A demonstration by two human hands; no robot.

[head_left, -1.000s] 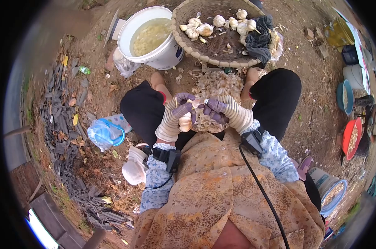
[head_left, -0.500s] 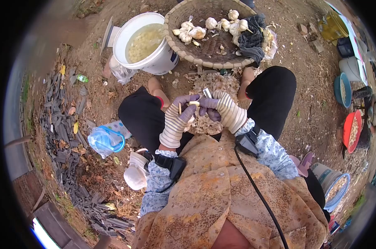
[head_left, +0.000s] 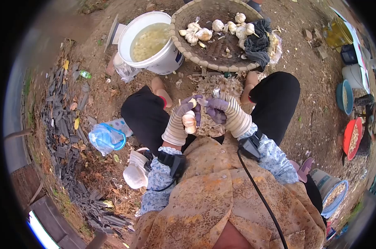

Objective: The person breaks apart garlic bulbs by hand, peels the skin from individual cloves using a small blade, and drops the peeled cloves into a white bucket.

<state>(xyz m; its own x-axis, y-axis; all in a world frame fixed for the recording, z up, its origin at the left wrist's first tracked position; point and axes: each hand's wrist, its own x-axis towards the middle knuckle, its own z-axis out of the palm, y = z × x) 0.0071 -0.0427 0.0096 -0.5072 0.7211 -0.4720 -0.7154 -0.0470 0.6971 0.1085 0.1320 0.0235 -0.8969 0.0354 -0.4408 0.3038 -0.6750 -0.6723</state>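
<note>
My left hand (head_left: 189, 111), in a purple-grey glove with a striped cuff, is closed round a garlic bulb (head_left: 189, 122) that hangs below its fingers. A pale peeled clove (head_left: 192, 102) shows at its fingertips. My right hand (head_left: 217, 109), gloved the same way, is closed round a small knife (head_left: 215, 93), whose metal part points up. The two hands nearly touch at the fingertips. Beneath them, garlic skins (head_left: 219, 86) lie in a heap on the ground between my feet.
Ahead is a wicker basket (head_left: 192, 55) with garlic bulbs (head_left: 204, 34) and a dark cloth (head_left: 258, 41). A white bucket (head_left: 160, 63) of cloves in water stands beside it. At left lies a blue plastic bag (head_left: 102, 137); at right are a blue basin (head_left: 340, 97) and a red basin (head_left: 347, 139).
My left hand has turned, bringing the garlic bulb into fuller view. My right hand has shifted slightly down and right, and the knife is tilted differently. The whole view has shifted a little.
</note>
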